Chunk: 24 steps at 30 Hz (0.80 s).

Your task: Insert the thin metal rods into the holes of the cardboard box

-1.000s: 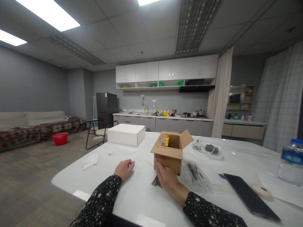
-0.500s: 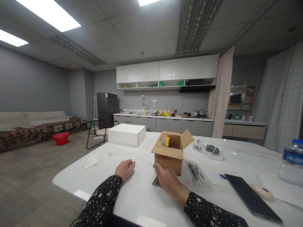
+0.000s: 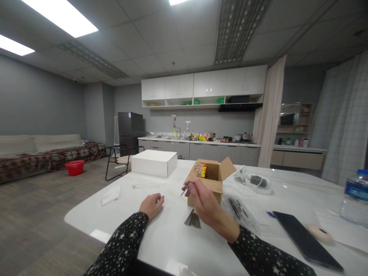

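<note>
1. The right hand (image 3: 205, 203) is raised just above the worktop (image 3: 172, 237), its grip pinched together on one thin metal pin (image 3: 185, 189) that points up and to the left, in front of the open cardboard box (image 3: 207, 184).
2. A small bundle of like pins (image 3: 193, 219) lies on the worktop below that hand, just beside the box's near face.
3. The left hand (image 3: 151, 205) rests on the worktop, fingers loosely curled and holding nothing, apart from the pins.
4. The step in hand looks like lifting single pins out of the bundle. The next move seems to call for a steady pinch, since a pin this thin can easily roll or slip.
5. A clear packet of dark pieces (image 3: 240, 210) lies to the right of the box, with a dark tablet (image 3: 304, 239) beyond it.
6. The box carries red print on its near face and a red and yellow label (image 3: 204, 171) inside its far wall; neither can be read. The blue label on the water bottle (image 3: 354, 199) is also too small to read.
</note>
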Each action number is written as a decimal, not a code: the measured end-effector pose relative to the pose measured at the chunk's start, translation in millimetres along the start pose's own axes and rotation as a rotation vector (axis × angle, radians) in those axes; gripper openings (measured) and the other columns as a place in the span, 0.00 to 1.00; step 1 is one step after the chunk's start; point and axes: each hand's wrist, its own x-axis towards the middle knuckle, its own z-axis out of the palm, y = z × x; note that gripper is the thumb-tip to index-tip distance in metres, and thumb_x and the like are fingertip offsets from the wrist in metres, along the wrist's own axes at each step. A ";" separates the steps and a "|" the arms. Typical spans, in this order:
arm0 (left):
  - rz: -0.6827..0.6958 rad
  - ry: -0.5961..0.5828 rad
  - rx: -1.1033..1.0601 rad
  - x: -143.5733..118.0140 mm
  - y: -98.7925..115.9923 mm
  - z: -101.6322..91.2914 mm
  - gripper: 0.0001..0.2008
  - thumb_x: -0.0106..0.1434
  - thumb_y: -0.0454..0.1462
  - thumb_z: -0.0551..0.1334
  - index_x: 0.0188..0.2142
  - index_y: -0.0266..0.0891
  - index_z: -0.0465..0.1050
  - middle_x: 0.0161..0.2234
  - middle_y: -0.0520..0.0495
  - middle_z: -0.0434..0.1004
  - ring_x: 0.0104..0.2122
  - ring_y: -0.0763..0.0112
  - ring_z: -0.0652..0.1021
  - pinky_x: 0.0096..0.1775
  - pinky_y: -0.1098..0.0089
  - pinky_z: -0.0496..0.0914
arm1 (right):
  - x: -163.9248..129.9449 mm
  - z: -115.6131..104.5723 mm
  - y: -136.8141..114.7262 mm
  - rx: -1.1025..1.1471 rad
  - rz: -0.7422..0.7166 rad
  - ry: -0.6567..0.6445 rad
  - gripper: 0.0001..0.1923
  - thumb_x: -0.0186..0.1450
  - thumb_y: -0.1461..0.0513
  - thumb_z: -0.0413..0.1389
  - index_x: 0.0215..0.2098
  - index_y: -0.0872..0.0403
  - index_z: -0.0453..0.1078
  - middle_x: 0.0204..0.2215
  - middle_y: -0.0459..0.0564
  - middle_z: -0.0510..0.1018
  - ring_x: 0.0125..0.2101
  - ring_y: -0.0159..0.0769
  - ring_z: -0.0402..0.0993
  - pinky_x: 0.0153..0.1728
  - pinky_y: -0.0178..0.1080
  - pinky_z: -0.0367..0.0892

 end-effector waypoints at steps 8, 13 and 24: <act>0.003 -0.007 0.003 1.0 -1.2 0.6 0.19 0.63 0.46 0.49 0.23 0.39 0.68 0.21 0.50 0.70 0.25 0.71 0.68 0.31 0.72 0.56 | 51.5 -39.1 -0.3 0.177 0.159 0.100 0.16 0.70 0.53 0.41 0.37 0.54 0.63 0.31 0.49 0.76 0.26 0.31 0.75 0.31 0.35 0.69; 0.004 -0.002 0.010 1.3 -4.1 2.3 0.19 0.63 0.46 0.49 0.22 0.40 0.68 0.21 0.50 0.69 0.25 0.71 0.68 0.31 0.72 0.56 | 64.8 -47.7 22.3 0.189 0.240 0.073 0.15 0.68 0.52 0.43 0.36 0.54 0.62 0.29 0.48 0.76 0.23 0.31 0.75 0.25 0.33 0.69; 0.015 0.002 -0.005 0.8 -2.9 4.6 0.19 0.63 0.46 0.49 0.22 0.40 0.65 0.20 0.51 0.67 0.23 0.72 0.66 0.30 0.72 0.55 | 62.7 -40.5 59.1 0.101 0.348 0.041 0.14 0.68 0.54 0.42 0.34 0.54 0.62 0.27 0.48 0.75 0.22 0.30 0.75 0.25 0.32 0.69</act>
